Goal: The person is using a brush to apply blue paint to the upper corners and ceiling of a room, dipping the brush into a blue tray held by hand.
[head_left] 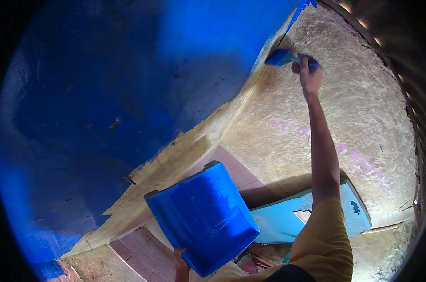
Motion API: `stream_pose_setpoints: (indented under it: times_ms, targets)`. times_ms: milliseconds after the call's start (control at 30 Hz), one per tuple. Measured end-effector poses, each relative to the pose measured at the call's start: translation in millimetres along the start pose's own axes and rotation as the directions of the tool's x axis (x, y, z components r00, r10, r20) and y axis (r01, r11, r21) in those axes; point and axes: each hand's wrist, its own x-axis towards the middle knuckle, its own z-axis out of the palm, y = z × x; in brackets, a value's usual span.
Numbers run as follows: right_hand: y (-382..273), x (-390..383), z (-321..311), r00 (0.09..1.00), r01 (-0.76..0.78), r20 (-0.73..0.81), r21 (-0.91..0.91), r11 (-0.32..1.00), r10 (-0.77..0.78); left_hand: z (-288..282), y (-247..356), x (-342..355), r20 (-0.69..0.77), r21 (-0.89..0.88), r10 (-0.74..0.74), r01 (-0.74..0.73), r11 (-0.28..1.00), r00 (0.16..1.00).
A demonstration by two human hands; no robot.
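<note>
My right hand (311, 79), at the end of my raised arm, is closed around the handle of a paintbrush (280, 57). Its wide head is covered in blue paint and lies at the corner line where two walls meet. Low in the view, my left hand (180, 264) grips the near left edge of a paint tray (208, 214). Blue paint coats the inside of this tilted tray. The wall on the left (105, 108) is largely blue, with a bare beige strip along its edge. To the right, the other wall (358, 108) is rough beige plaster with faint pink marks.
A light blue panel (274, 223) with a chipped patch leans below my right arm. Pinkish tiles (147, 251) line the lower wall. A nail (131, 180) sticks out at the blue paint's edge. Small clutter (257, 261) lies below the tray.
</note>
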Motion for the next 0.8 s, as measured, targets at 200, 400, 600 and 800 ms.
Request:
stream_pose_setpoints:
  times_ms: [200, 400, 600, 800]
  targets:
    - [-53, 90, -35, 0.936, 0.293, -0.277, 0.269, 0.918, -0.217, -4, -4, 3, 0.030, 0.009, 0.020, -0.021, 1.000, 0.999]
    - [-69, 104, -33, 0.945, 0.219, -0.321, 0.761, 0.611, 0.060, -6, -12, 6, -0.032, 0.055, 0.023, -0.022, 0.998, 0.999]
    - [-1, 14, 26, 0.919, -0.104, -0.057, 0.919, 0.379, 0.390, 0, -10, -3, -0.048, 0.078, 0.031, -0.027, 0.997, 0.998]
    - [34, -72, 31, 0.730, -0.311, -0.102, 0.831, 0.462, 0.676, -1, -5, -4, -0.032, 0.020, -0.035, 0.036, 0.999, 0.999]
